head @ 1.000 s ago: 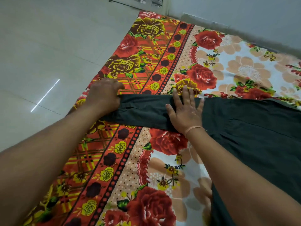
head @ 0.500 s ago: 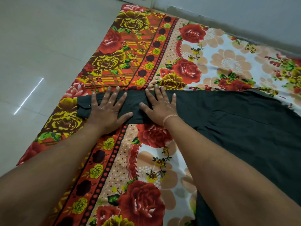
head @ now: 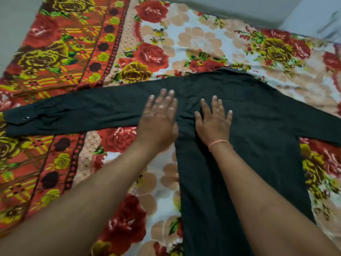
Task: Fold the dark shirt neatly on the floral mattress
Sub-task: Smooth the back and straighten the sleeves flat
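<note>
Scene: a head-worn camera looks down on a person's two bare forearms reaching forward over a bed.
Dark shirt [head: 258,126]: lies spread out flat on the floral mattress [head: 203,43], its body running from under the hands back toward the person.
Collar [head: 238,71]: at the far end of the shirt, away from the person.
Long sleeve [head: 73,113]: stretches straight out from the shirt's body toward the person's left, lying flat across the red and yellow patterned border of the mattress.
Cuff [head: 16,117]: at the outer end of that sleeve, slightly rumpled, with a small pale button [head: 25,118] showing.
Other sleeve [head: 324,126]: reaches out from the shirt's body toward the person's right and runs off the edge of the view.
Left hand [head: 158,119]: flat and palm down on the shirt where the long sleeve joins the body, fingers straight and close together, gripping nothing; slightly blurred.
Right hand [head: 214,122]: flat and palm down on the shirt's body, just beside the left hand without touching it, fingers straight and a little spread, gripping nothing.
Bracelet [head: 218,143]: a thin pinkish thread around the right wrist, over the shirt's body.
Floor [head: 11,15]: pale, beyond the mattress edge past the long sleeve.
Wall [head: 313,12]: pale, beyond the collar end of the shirt.
</note>
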